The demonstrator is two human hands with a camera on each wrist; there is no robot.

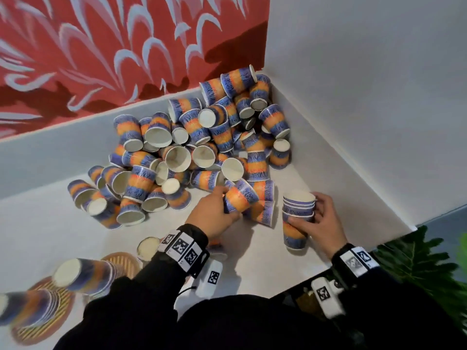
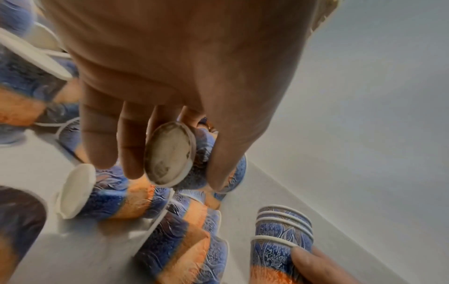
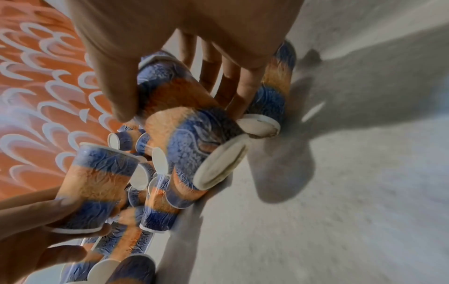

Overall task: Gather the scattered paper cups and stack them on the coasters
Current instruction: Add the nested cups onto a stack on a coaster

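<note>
A white corner shelf (image 1: 252,253) is carrying the pile; the left hand (image 1: 212,214) is gripping 1 tilted cup (image 1: 238,198), its base toward the wrist, probably bound for the upright nested stack (image 1: 298,218) just right, which the right hand (image 1: 321,221) is clasping, coasters (image 1: 121,260) lying near-left

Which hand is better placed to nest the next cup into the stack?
Left. The left hand grips a loose cup right beside the stack, while the right hand is busy holding that stack upright.
</note>
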